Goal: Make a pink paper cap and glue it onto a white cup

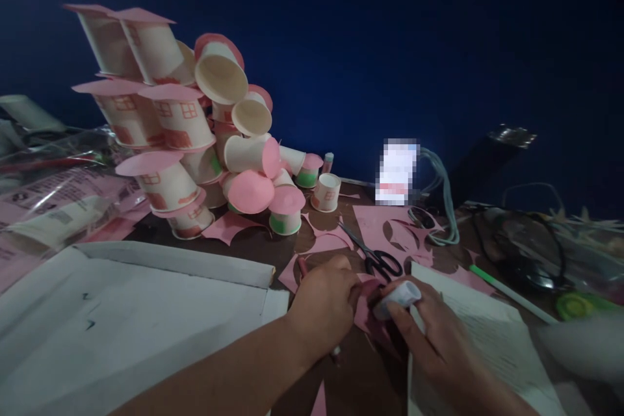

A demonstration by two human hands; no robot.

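Note:
In the head view, my right hand (433, 331) is closed around a white glue stick (398, 301), which is tilted with its lower end towards a small piece of pink paper (364, 313). My left hand (322, 302) pinches that paper at its left edge; its fingertips are partly hidden. Scissors with black handles (383, 264) lie just beyond both hands. A red marker (302, 266) shows behind my left hand. Further back leans a stack of white paper cups with pink paper discs on them, one of them a cup with a drawn window (188, 118).
An open white box lid (146, 325) lies at left, beside a clear plastic bag (58, 201). Pink paper offcuts (370, 221) spread behind the scissors. A lit phone (396, 172) leans against the dark wall. Printed paper (487, 331) and a green-tipped stick (511, 292) lie at right.

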